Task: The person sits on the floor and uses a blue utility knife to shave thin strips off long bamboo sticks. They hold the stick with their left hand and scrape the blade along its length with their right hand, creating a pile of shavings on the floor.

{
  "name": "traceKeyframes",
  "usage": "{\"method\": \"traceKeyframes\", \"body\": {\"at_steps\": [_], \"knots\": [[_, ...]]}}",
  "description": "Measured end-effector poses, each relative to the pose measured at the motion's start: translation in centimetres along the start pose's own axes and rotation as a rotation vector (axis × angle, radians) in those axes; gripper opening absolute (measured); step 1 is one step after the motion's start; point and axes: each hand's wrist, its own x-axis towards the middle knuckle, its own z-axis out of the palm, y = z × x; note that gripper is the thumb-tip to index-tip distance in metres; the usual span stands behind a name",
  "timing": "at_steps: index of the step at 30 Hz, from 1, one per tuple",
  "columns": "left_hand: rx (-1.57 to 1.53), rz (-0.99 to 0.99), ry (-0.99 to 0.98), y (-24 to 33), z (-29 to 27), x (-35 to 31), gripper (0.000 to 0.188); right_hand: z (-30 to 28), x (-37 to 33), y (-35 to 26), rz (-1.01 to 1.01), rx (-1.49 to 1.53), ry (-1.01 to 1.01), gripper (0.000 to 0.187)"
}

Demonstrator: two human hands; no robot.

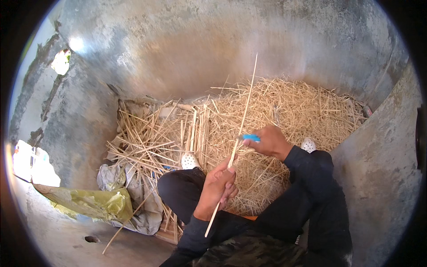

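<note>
My left hand (219, 184) is closed around a long, thin, pale wooden stick (246, 109), which looks like split bamboo. The stick slants from my lap up to a fine point before the far wall. Closed on a small blue-handled tool (251, 138), my right hand (268, 141) is just beyond the left. The tool's narrow dark end meets the stick above my left hand; its exact kind is too small to make out.
Thin pale shavings (293, 104) are heaped against the far wall (213, 49). Left of them lie a row of sticks (201, 131) and a tangle of loose strips (142, 140). Yellowish and grey sacks (104, 202) slump at the left. White perforated shoes (190, 161) rest among the shavings.
</note>
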Motion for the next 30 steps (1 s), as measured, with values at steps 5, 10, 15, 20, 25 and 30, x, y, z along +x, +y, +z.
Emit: {"method": "traceKeyframes", "body": {"at_steps": [5, 10, 15, 20, 25, 30], "knots": [[0.077, 0.012, 0.003, 0.5, 0.5, -0.1, 0.045, 0.7, -1.4, -1.5, -0.173, -0.092, 0.082, 0.067], [0.268, 0.063, 0.065, 0.6, 0.6, -1.4, 0.048, 0.6, -0.9, -0.6, -0.083, -0.017, 0.119, 0.070], [0.342, 0.077, 0.060, 0.1, 0.2, -2.6, 0.049, 0.9, -0.2, -0.2, -0.120, -0.051, 0.147, 0.076], [0.406, 0.063, 0.040, 0.7, 0.8, -3.0, 0.049, 0.9, -1.6, -0.8, -0.133, -0.002, 0.209, 0.073], [0.439, 0.069, 0.039, 0.2, -0.3, -5.0, 0.049, 0.5, 1.2, 2.2, -0.011, -0.118, 0.125, 0.065], [0.550, -0.075, 0.017, 0.1, -0.1, -8.8, 0.052, -5.7, 3.5, 10.6, 0.351, -0.087, 0.289, 0.079]]}}
